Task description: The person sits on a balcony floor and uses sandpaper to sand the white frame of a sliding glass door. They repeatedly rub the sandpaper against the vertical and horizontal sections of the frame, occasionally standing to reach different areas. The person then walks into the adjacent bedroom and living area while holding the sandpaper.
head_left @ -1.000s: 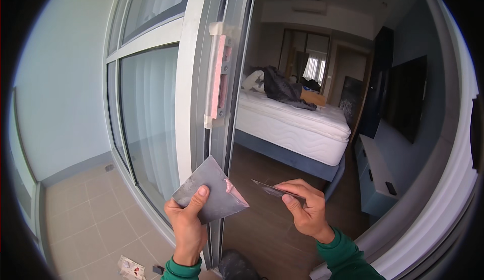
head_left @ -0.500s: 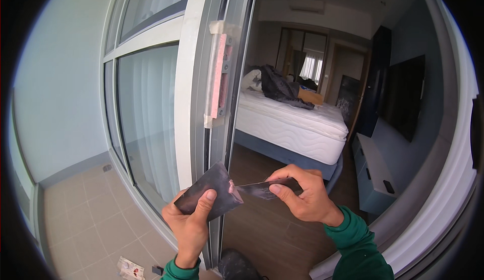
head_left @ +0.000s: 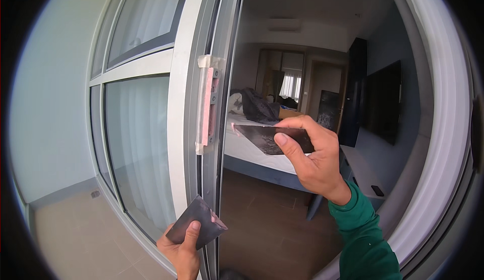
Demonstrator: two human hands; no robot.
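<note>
My right hand [head_left: 312, 161] is raised at chest height and pinches a dark grey sheet of abrasive paper [head_left: 267, 137], its tip pointing left toward the door handle [head_left: 207, 106]. The handle is wrapped in pale masking tape on the grey sliding door frame [head_left: 184, 123]. My left hand [head_left: 181, 247] stays low at the bottom edge and holds a second dark piece of abrasive paper [head_left: 199, 221] with pink on one corner, right beside the frame's edge.
A glass pane [head_left: 136, 154] with a white curtain behind it fills the left. Through the open door lie a bed [head_left: 257, 151] with dark bags, a wall-mounted screen [head_left: 384, 103] and a low cabinet on the right. Beige floor tiles [head_left: 75, 229] at lower left.
My right hand rose from waist height up to the handle's level, carrying its dark sheet away from the left hand. My left hand dropped lower with its piece.
</note>
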